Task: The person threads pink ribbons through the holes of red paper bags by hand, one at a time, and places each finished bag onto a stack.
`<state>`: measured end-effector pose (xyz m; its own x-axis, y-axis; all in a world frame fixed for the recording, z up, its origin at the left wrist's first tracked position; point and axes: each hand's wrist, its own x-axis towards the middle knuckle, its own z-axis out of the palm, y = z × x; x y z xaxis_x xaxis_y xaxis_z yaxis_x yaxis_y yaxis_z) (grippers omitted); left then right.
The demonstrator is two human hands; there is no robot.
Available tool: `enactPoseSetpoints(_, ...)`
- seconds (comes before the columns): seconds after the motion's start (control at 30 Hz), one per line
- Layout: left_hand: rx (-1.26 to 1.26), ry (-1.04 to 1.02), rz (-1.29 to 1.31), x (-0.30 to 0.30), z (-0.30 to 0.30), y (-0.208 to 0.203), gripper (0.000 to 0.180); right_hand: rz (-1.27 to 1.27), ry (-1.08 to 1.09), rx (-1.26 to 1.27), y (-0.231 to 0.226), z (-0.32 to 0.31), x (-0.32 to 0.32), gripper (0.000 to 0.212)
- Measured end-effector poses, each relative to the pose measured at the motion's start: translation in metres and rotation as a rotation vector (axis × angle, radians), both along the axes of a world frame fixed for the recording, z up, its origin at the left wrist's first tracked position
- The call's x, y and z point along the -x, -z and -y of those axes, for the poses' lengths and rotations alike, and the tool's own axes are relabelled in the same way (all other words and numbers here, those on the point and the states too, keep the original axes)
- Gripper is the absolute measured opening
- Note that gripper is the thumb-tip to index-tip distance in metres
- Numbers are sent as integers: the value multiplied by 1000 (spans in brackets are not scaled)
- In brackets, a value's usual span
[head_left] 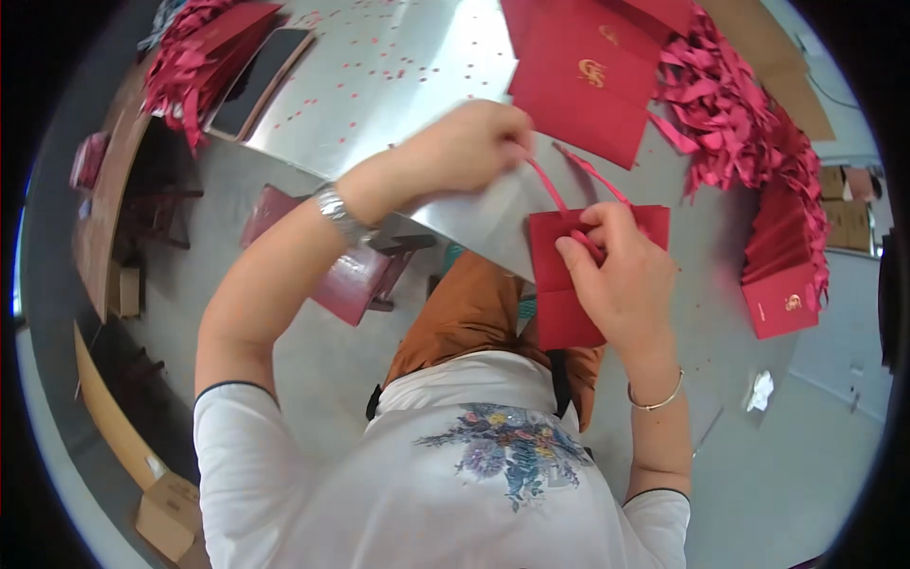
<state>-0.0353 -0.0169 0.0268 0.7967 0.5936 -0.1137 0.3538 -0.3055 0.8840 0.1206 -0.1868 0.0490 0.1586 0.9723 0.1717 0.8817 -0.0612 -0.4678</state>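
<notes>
A small red paper bag (559, 318) is in front of me at the table's near edge. Pink-red ribbon (547, 182) rises from its top. My left hand (483, 142), a little blurred, is closed above and left of the bag, with the ribbon's end at its fingertips. My right hand (621, 270) lies over the bag's right side. Its thumb and fingers pinch a loop of ribbon at the bag's top and cover part of the bag's face.
Flat red bags (578, 90) lie beyond my hands. On the right, a long row of red bags (777, 228) carries heaped ribbons (716, 114). More ribboned bags (204, 52) and a dark phone-like slab (261, 83) are far left. Red bits dot the metal table (322, 123); a stool (346, 284) stands below.
</notes>
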Motion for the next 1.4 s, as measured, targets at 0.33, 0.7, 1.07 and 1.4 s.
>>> enactPoseSetpoints(0.33,-266,-62,-56,-2,-2,5,12,127,-45,-243,11,27,-25,54)
enactPoseSetpoints(0.7,-457,-62,42,-8,-1,11,11,-44,191,-173,44,56,-41,67)
enactPoseSetpoints(1.07,-670,176,123,-61,26,6,28,-27,185,-226,47,56,-43,63)
enactPoseSetpoints(1.4,-832,113,145,-82,39,27,26,-18,295,-226,34,37,-43,19)
